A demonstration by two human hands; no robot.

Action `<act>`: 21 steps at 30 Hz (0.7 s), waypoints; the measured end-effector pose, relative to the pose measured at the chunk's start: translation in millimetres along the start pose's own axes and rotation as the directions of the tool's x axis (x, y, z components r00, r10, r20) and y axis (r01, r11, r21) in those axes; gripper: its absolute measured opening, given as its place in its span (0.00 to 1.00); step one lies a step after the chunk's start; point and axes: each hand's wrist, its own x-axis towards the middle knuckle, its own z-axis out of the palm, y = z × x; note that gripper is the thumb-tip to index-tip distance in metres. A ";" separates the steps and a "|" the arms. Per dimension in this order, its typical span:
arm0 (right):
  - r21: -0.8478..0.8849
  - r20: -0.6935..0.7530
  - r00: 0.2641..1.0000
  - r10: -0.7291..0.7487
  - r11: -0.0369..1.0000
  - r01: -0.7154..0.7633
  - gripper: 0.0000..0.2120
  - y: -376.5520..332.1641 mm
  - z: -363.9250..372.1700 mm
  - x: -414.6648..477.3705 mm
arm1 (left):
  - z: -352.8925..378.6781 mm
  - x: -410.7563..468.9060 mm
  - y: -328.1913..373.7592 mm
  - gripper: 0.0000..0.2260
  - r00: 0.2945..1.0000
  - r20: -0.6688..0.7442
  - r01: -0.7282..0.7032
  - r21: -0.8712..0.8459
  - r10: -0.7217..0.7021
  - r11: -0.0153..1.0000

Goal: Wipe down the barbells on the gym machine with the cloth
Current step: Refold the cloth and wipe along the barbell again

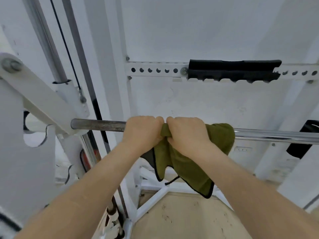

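1. Olive-green cloth point(186, 163), edged in black, is being held draped over the barbell point(98, 125) in the middle of the scene, and its loose corners are hanging down on the near side.
2. A dull, stained stretch of bar is being shown bare between the hands and the white machine arm point(43, 100) at the bar's left end. A bright chrome stretch is being shown uncovered from the cloth out to the right edge.
3. Open room is being offered beyond the bar, up to the far white panel. There a perforated rail point(155, 70) with a black pad point(233, 69) is being seen higher up, well apart from the bar.
4. A black cable point(65, 45) is being seen running along the white frame at the far left. A scuffed tan floor board point(181, 218) is being framed by white tubes at the near side.
5. The bar is being gripped from above by the left hand point(143, 130), knuckles up and fingers curled tight over it, with the cloth's left edge bunched beneath.
6. The cloth-covered bar is being clasped by the right hand point(188, 133), fingers wrapped fully round it, just beside the left hand, their knuckles nearly touching.
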 end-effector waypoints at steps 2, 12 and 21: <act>0.001 0.024 0.999 -0.031 1.000 0.031 0.06 -41.0 1.8 28.5 | -1.3 -12.2 -44.3 0.14 0.991 0.104 0.089 -0.043 -0.084 0.995; 0.101 0.074 0.997 -0.024 0.995 0.017 0.07 -72.5 -1.8 52.3 | -7.5 -38.3 -114.9 0.15 0.958 0.177 0.250 -0.129 -0.226 0.960; -0.129 0.166 0.938 0.303 0.950 -0.284 0.16 74.8 -9.3 -39.5 | -26.7 17.5 50.7 0.08 0.994 0.075 -0.068 -0.198 0.084 0.978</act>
